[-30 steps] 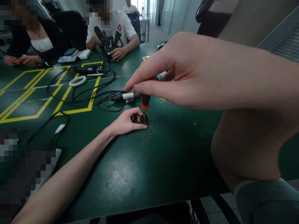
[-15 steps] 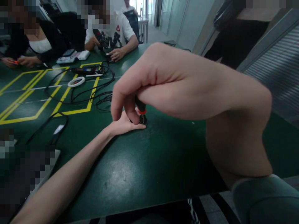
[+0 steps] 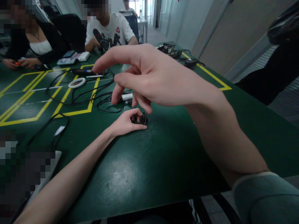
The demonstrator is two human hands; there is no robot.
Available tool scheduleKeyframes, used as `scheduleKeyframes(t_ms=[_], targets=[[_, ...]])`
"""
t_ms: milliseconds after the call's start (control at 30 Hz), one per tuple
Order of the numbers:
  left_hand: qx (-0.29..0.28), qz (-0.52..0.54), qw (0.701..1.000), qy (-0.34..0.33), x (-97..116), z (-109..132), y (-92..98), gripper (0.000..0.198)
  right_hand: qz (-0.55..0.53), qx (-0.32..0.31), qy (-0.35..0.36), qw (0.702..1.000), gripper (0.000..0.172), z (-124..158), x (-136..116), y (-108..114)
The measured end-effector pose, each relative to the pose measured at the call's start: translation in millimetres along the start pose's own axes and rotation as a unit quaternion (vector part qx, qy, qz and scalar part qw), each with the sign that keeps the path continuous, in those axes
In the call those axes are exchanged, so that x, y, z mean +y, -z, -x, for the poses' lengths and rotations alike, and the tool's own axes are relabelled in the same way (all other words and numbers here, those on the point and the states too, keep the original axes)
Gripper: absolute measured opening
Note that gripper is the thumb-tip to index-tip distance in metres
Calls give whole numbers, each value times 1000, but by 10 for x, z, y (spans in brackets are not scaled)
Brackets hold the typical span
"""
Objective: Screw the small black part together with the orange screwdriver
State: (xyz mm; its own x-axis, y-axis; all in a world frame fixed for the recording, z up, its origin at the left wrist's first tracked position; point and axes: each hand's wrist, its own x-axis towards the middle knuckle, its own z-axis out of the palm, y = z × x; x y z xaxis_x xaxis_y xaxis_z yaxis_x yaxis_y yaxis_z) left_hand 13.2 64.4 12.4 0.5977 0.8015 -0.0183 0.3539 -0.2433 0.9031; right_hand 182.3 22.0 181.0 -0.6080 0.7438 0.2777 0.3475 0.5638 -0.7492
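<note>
My left hand (image 3: 125,121) rests on the green table with thumb and fingers curled around a small black part (image 3: 143,120). A short round post with a metallic glint sticks up from this part; I cannot tell its kind. Above and in front of it hangs my right hand (image 3: 144,74), its fingers spread and bent. Nothing shows in the right hand's grasp. Behind its lower fingers lies a white-and-black cable connector (image 3: 127,97). The dark, red-ringed tool from the earlier frame is out of sight.
Black cables (image 3: 102,101), a white ring (image 3: 77,82) and a dark pen-shaped device (image 3: 81,72) lie beyond my hands. More cables (image 3: 173,49) sit at the far edge. Two people sit across the table (image 3: 163,174), and a dark-clothed person stands at the right.
My right hand has risen off the black part and its fingers have spread. The red-ringed tool no longer shows. My left hand has stayed at nearly the same spot.
</note>
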Motion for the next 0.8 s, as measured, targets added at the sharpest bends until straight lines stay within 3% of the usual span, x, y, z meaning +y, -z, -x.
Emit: scheduleKeyframes(t_ms=[67,200,367,467,633,733,800], targets=[[0,1,1000,7,4,0,0,41,118,28,-11,993,42,3,6,0],[1,-5,1000,11,2,-3,2,42,339,79,-34,937,27,8,-10,-14],[-1,5,1000,6,-9,-10,0,41,418,137,-128,889,58,24,-30,-47],[-10,14,1000,2,-8,-14,3,40,441,144,-180,867,54,49,-16,-2],[-2,3,1000,8,4,-6,8,40,429,59,-117,894,21,91,25,113],[6,-4,1000,2,5,2,6,40,378,-1,-61,924,17,93,6,103],[11,-7,1000,2,4,4,4,40,352,1,-56,934,24,84,-19,65]])
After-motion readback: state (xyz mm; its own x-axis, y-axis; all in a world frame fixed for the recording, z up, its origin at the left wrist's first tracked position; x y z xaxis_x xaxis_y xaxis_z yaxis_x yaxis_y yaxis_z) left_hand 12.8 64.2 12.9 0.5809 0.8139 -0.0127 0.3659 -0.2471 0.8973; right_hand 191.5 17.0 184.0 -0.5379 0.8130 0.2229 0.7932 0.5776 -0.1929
